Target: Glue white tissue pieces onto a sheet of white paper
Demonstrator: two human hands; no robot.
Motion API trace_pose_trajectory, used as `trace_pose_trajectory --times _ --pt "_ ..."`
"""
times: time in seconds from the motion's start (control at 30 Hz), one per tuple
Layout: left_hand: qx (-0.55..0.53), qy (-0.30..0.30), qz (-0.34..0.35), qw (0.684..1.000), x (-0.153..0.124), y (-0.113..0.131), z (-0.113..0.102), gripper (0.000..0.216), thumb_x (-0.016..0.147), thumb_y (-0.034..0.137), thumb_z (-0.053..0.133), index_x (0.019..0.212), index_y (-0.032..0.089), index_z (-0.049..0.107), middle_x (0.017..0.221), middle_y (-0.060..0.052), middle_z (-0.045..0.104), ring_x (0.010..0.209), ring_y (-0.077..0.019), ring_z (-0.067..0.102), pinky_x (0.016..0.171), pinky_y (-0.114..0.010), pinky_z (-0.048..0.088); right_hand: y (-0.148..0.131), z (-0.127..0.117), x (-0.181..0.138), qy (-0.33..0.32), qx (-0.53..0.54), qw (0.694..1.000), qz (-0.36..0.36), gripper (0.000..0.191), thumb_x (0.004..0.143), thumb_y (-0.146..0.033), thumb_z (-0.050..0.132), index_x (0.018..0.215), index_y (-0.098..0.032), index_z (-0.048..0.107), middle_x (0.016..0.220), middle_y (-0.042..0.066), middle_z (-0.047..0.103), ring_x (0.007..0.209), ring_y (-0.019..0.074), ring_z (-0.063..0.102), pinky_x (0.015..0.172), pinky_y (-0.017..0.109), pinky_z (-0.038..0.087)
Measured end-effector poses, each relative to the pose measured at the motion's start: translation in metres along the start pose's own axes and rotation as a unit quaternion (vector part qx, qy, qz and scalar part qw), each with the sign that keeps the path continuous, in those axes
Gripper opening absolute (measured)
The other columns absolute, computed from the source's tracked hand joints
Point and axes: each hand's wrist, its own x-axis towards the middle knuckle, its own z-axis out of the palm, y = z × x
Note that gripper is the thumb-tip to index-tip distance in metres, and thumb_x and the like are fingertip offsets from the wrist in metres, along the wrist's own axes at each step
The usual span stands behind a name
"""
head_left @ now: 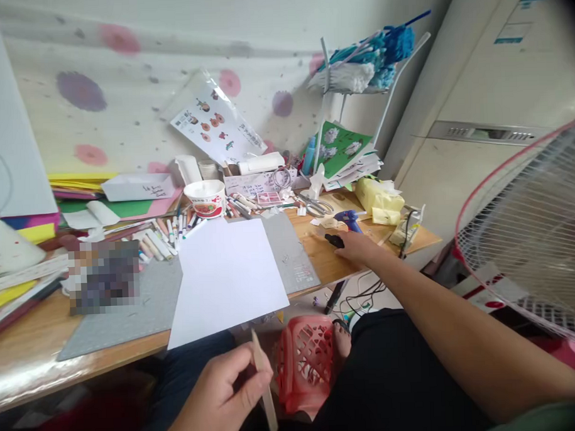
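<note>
Item: wooden stick, thin and flat, held by the left hand below the near edge of the counter, over the lap. Grip: thumb pressed against the bent fingers, pinching the stick about its middle. Long axis: nearly upright in the view, the upper end tipped towards the near edge of the white sheet, the lower end towards the person. Item: small black object, on the bare wood at the right part of the counter, just past the right edge of the grey cutting mat. The right hand lies palm down with the arm stretched out, fingertips at this object; whether its grip is closed on it cannot be told. Relation: the black object lies up and well to the right of the stick, with the sheet and the mat's corner between; the right hand is the nearer by far. Adjacent: blue glue gun just beyond the right hand; scissors further back; yellow tissue pack to the right. Also: bowl and loose markers behind the sheet; red basket under the counter, beside the stick; fan at far right.
</note>
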Motion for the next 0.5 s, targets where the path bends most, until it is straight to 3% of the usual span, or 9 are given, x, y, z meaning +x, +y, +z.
trace_pose_trajectory --times 0.1,0.2,0.23,0.27,0.3,0.33,0.4,0.47,0.5 --pt "-0.143 0.084 -0.085 0.983 0.001 -0.002 -0.008 0.037 0.082 0.052 0.063 0.071 0.018 0.056 0.056 0.003 0.052 0.052 -0.0113 0.046 0.053 -0.023 0.039 -0.031 -0.002 -0.012 0.072 -0.017 0.995 -0.072 0.043 0.088 -0.026 0.063 0.129 -0.015 0.055 0.122 0.018 0.058 0.114 0.0315 0.054 0.094 0.049 0.044" --pt "-0.339 0.149 -0.139 0.918 0.007 0.001 -0.008 0.035 0.073 0.044 0.076 0.069 0.017 0.055 0.053 0.005 0.051 0.049 -0.0086 0.044 0.049 -0.020 0.036 -0.079 0.004 -0.049 0.100 -0.001 0.965 -0.244 0.060 0.086 -0.036 0.066 0.141 -0.029 0.044 0.121 0.011 0.059 0.108 0.0260 0.055 0.092 0.040 0.043" --pt "-0.397 0.157 -0.150 0.892 0.010 0.002 -0.007 0.034 0.069 0.040 0.080 0.069 0.017 0.055 0.054 0.005 0.051 0.048 -0.0078 0.043 0.048 -0.019 0.035 -0.097 0.008 -0.063 0.091 0.005 0.935 -0.343 0.060 0.085 -0.042 0.067 0.140 -0.037 0.045 0.111 0.005 0.062 0.097 0.0209 0.057 0.085 0.034 0.044" --pt "-0.439 0.156 -0.154 0.871 0.012 0.004 -0.004 0.034 0.068 0.037 0.081 0.070 0.017 0.055 0.055 0.006 0.050 0.048 -0.0072 0.043 0.048 -0.019 0.035 -0.113 0.013 -0.077 0.122 0.010 0.866 -0.485 0.053 0.088 -0.044 0.062 0.138 -0.038 0.047 0.097 0.004 0.063 0.083 0.0194 0.056 0.076 0.034 0.044" --pt "-0.461 0.150 -0.154 0.861 0.013 0.006 -0.002 0.033 0.068 0.037 0.081 0.070 0.016 0.055 0.056 0.006 0.049 0.048 -0.0069 0.042 0.047 -0.019 0.036 -0.127 0.018 -0.088 0.169 0.026 0.807 -0.565 0.046 0.091 -0.046 0.056 0.136 -0.038 0.050 0.085 0.002 0.062 0.073 0.0187 0.053 0.070 0.035 0.042" --pt "-0.460 0.140 -0.147 0.865 0.013 0.006 -0.002 0.032 0.072 0.038 0.078 0.071 0.017 0.055 0.057 0.006 0.048 0.048 -0.0073 0.043 0.048 -0.020 0.038 -0.137 0.023 -0.097 0.211 0.059 0.772 -0.597 0.040 0.092 -0.045 0.054 0.131 -0.033 0.054 0.076 0.000 0.059 0.065 0.0175 0.050 0.064 0.034 0.040" --pt "-0.366 0.126 -0.116 0.915 0.010 0.004 -0.008 0.028 0.082 0.043 0.067 0.076 0.017 0.059 0.064 0.003 0.053 0.053 -0.0106 0.048 0.052 -0.024 0.044 -0.146 0.029 -0.105 0.255 0.104 0.730 -0.625 0.033 0.094 -0.036 0.049 0.123 -0.023 0.059 0.067 -0.001 0.056 0.058 0.0172 0.047 0.058 0.033 0.037" --pt "-0.137 0.146 -0.045 0.979 0.005 -0.006 -0.026 0.024 0.089 0.042 0.057 0.089 0.020 0.065 0.082 -0.004 0.065 0.071 -0.0185 0.060 0.067 -0.033 0.051 -0.141 0.032 -0.102 0.251 0.126 0.749 -0.601 0.030 0.094 -0.028 0.047 0.118 -0.017 0.060 0.068 0.001 0.060 0.059 0.0179 0.050 0.056 0.033 0.038" --pt "0.027 0.172 0.016 0.985 0.003 -0.014 -0.038 0.019 0.087 0.036 0.060 0.096 0.021 0.067 0.093 -0.007 0.068 0.086 -0.0232 0.062 0.080 -0.038 0.051 -0.135 0.034 -0.098 0.241 0.126 0.775 -0.570 0.028 0.094 -0.025 0.046 0.116 -0.016 0.060 0.073 0.003 0.063 0.062 0.0184 0.053 0.058 0.032 0.041"
